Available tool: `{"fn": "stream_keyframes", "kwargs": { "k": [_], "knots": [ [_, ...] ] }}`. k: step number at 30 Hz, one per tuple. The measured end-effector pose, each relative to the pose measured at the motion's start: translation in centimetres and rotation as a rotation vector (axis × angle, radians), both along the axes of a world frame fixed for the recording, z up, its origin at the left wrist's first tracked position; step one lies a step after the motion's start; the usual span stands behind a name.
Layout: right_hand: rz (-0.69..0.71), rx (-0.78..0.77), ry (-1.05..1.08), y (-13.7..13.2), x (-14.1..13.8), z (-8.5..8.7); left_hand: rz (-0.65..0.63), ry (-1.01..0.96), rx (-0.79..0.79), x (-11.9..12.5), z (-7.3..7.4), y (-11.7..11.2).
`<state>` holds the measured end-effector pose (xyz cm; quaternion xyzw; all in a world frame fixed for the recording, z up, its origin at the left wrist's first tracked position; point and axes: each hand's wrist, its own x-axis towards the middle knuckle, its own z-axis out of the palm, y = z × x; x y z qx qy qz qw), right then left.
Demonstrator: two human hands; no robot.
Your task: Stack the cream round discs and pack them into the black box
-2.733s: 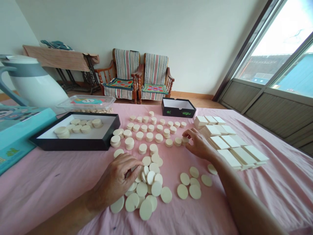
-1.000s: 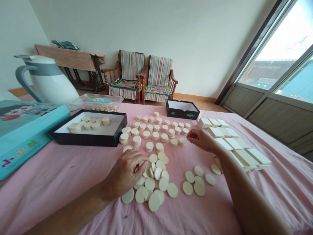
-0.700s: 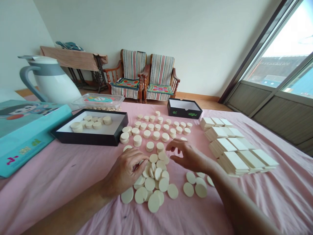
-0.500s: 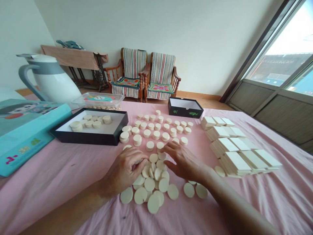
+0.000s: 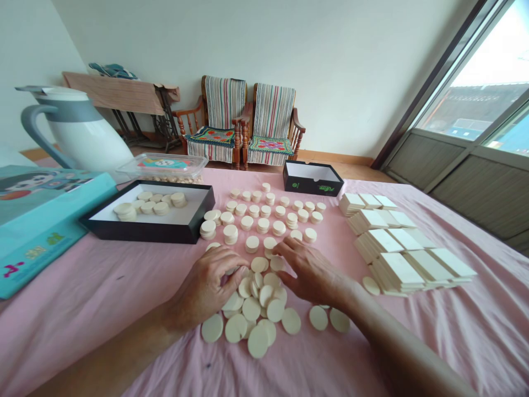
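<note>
A loose heap of cream round discs (image 5: 254, 309) lies on the pink tablecloth (image 5: 103, 298) in front of me. My left hand (image 5: 206, 284) rests on the heap's left side, fingers curled down onto the discs. My right hand (image 5: 312, 273) lies on the heap's right side, fingers stretched flat over the discs near the top. Behind the heap stand rows of short disc stacks (image 5: 264, 218). Whether either hand grips a disc is hidden.
A black box lid (image 5: 192, 218) with several discs sits at the left, a small black box (image 5: 312, 179) at the back. Stacks of cream rectangular tiles (image 5: 397, 248) fill the right. A teal box (image 5: 41, 215), a white jug (image 5: 78, 132) and a clear tub (image 5: 163, 165) stand at the left.
My right hand left the row of stacks at the right and came back down onto the loose heap. My left hand stayed on the heap's left side.
</note>
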<state>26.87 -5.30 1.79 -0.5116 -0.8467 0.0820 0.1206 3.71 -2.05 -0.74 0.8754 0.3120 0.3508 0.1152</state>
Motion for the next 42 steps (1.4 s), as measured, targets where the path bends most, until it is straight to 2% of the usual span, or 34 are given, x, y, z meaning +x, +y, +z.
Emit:
{"fn": "stream_keyframes", "kwargs": {
  "k": [4,9,14,19,26,33,37,40,42],
  "knots": [
    [-0.024,-0.006,-0.012,0.1,-0.1,0.0,-0.001,-0.001,0.002,0.0,0.0,0.1],
    [-0.083,0.024,0.014,0.4,2.0,0.6,-0.010,-0.010,-0.027,-0.1,-0.2,0.1],
    [-0.101,-0.090,-0.071,0.6,3.5,0.8,-0.021,0.001,-0.057,-0.1,-0.5,0.1],
    [-0.054,-0.049,-0.004,0.5,2.8,0.9,-0.026,-0.002,-0.034,-0.1,-0.4,0.0],
    [0.198,-0.066,0.041,0.1,0.6,0.9,-0.011,0.019,-0.025,-0.1,-0.2,-0.1],
    [0.119,-0.085,0.012,-0.2,0.9,0.8,0.027,-0.014,0.008,0.1,-0.3,-0.1],
    [0.158,-0.058,0.025,-0.1,0.6,0.8,0.039,0.003,0.083,0.6,0.7,0.1],
    [0.186,-0.065,0.039,-0.1,0.2,0.6,-0.003,0.112,0.104,1.4,2.2,0.8],
    [0.154,-0.054,0.056,-0.1,0.2,0.4,-0.024,0.215,0.100,2.3,3.2,1.6]
  ]
}}
